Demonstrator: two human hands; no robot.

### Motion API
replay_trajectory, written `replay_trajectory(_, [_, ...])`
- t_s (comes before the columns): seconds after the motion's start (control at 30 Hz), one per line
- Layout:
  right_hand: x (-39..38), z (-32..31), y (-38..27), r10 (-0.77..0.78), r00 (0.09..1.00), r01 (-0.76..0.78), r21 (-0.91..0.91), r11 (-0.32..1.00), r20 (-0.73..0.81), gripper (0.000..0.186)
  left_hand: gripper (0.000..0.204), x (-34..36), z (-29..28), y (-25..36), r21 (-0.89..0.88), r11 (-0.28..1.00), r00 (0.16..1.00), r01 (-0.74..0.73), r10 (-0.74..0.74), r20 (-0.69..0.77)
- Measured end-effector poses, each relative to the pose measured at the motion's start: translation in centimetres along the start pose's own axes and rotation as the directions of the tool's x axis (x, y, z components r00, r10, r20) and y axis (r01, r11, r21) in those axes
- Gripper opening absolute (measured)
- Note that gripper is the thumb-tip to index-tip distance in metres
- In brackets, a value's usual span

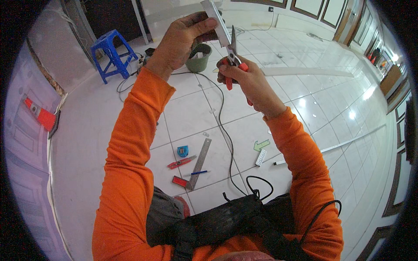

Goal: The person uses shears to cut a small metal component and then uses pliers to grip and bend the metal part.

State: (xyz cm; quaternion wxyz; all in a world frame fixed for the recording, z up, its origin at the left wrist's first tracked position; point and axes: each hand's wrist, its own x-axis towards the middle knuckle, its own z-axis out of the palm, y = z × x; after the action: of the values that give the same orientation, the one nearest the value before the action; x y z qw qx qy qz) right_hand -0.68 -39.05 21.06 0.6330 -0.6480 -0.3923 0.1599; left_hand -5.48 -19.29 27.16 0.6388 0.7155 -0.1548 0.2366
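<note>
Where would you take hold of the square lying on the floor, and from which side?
Probably by its red handle, from the person's left: that short end sticks out over bare tiles, whereas the pen lies across the long blade.

Strip (219, 27): smooth metal
Snips (234, 59): metal blades (234, 41) — plastic grips (243, 67)
Stool (106, 39): smooth plastic
Floor (191, 108): glossy tile
Sleeves (130, 143): matt cloth

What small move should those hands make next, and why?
Perhaps the right hand should gently squeeze the red-handled metal scissors: their handles look spread apart, and a dark pointed blade stands right beside the narrow, pale, metal-looking strip that the left hand grips.
</note>
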Motion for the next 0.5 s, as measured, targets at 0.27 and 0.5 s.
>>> replay_trajectory(0.27, [0.03, -0.28, 0.12, 0.099, 0.995, -0.099, -0.028, 0.995, -0.011, 0.022, 0.043, 0.16, 0.37, -0.20, 0.123, 0.992, 0.999, 0.009, -0.004, -0.039])
replay_trajectory(0.5, [-0.10, -0.21, 0.06, 0.060, 0.997, -0.061, 0.026, 0.998, 0.040, 0.021, 0.041, 0.10, 0.52, 0.00, 0.092, 0.995, 0.998, 0.022, -0.016, -0.062])
